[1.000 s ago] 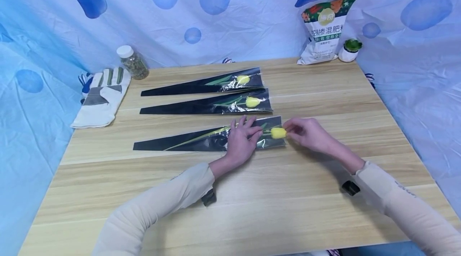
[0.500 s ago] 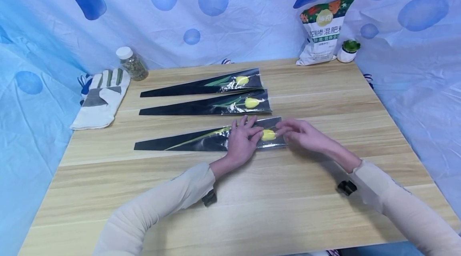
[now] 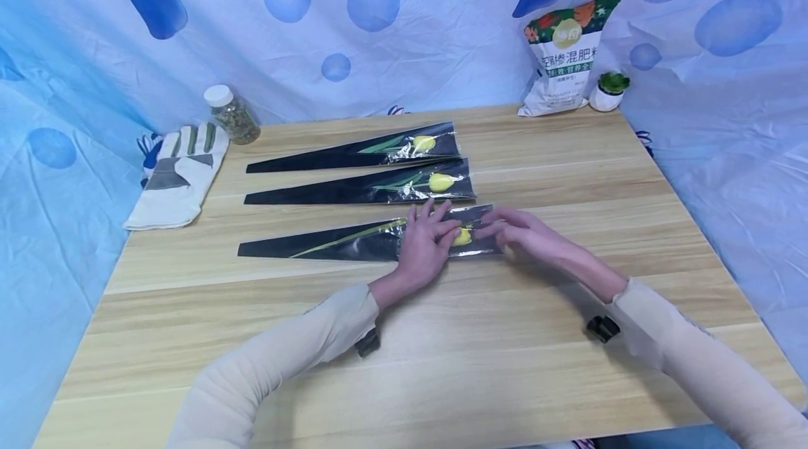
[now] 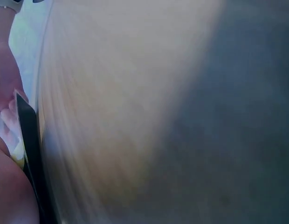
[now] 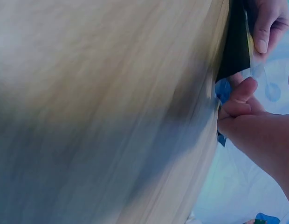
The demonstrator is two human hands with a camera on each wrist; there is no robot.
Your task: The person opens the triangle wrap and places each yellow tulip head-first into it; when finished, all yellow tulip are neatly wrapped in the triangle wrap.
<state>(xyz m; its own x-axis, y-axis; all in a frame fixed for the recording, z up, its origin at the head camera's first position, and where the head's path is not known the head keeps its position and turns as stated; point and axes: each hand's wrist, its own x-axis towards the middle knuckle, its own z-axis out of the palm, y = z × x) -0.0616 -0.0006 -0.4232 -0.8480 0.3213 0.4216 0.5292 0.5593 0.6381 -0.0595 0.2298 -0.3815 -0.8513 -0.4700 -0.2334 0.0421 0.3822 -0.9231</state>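
A yellow tulip (image 3: 463, 237) lies inside the nearest black-and-clear flower sleeve (image 3: 344, 244), its bloom near the wide end. My left hand (image 3: 421, 245) rests over the sleeve's middle, thumb and forefinger pinching the sleeve beside the bloom while the other fingers spread out. At the wide end, my right hand (image 3: 530, 233) reaches its extended fingers to the bloom, thumb apart beneath. In the right wrist view, the black sleeve (image 5: 235, 51) has its wide end just above the right hand (image 5: 251, 109). Part of the stem is hidden under the left hand.
Behind lie two more sleeves, a middle one (image 3: 353, 188) and a far one (image 3: 341, 152), each with a yellow tulip. White-and-grey gloves (image 3: 179, 175) and a lidded jar (image 3: 233, 116) stand left. A fertilizer bag (image 3: 564, 59) and a small potted plant (image 3: 609, 90) stand back right.
The tulip has slid left, deeper into the nearest sleeve, from its open end toward my left hand. My right hand has followed it leftward, its fingers straightening. My left hand has stayed nearly in place.
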